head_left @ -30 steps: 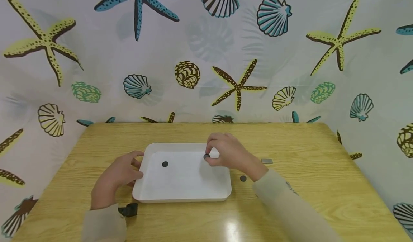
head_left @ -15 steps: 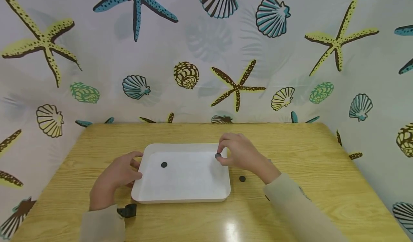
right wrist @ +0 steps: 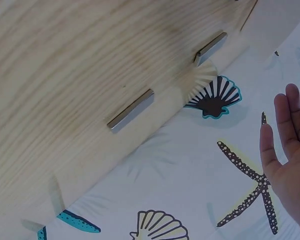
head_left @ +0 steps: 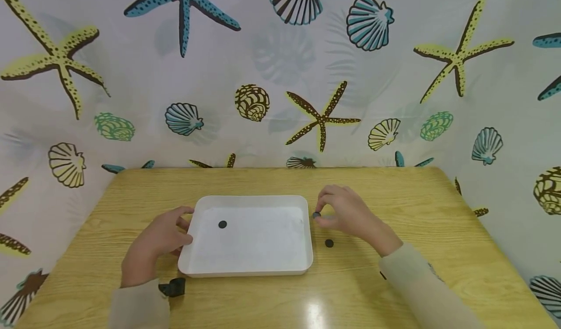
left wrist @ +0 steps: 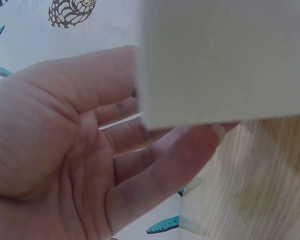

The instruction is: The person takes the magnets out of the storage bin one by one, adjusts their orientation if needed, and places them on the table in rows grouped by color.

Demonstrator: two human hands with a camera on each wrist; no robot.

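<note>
A shallow white tray (head_left: pixel 245 273) lies on the wooden table. My left hand (head_left: pixel 159 234) holds its left edge; in the left wrist view the fingers reach around the tray's pale wall (left wrist: pixel 225 60). Between thumb and index finger, my right hand (head_left: pixel 350 214) pinches a small dark round disc (head_left: pixel 316 215), just outside the tray's right edge. A similar disc (head_left: pixel 222 224) rests inside the tray, towards its left. Another dark disc (head_left: pixel 329 243) lies on the table right of the tray, below my right hand. The right wrist view catches the hand (right wrist: pixel 292 155) only at its margin.
Two flat metallic bars, one nearer (right wrist: pixel 131 110) and one farther (right wrist: pixel 210 48), lie on the wood in the right wrist view. Behind the wooden table (head_left: pixel 271 299) hangs a white cloth (head_left: pixel 210 70) printed with starfish and shells. A black wrist mount (head_left: pixel 175 286) sits by my left sleeve.
My right hand has carried the pinched disc rightwards, from above the tray to beyond its right edge. A grey bar seen earlier is now hidden behind that hand. My left hand stays put.
</note>
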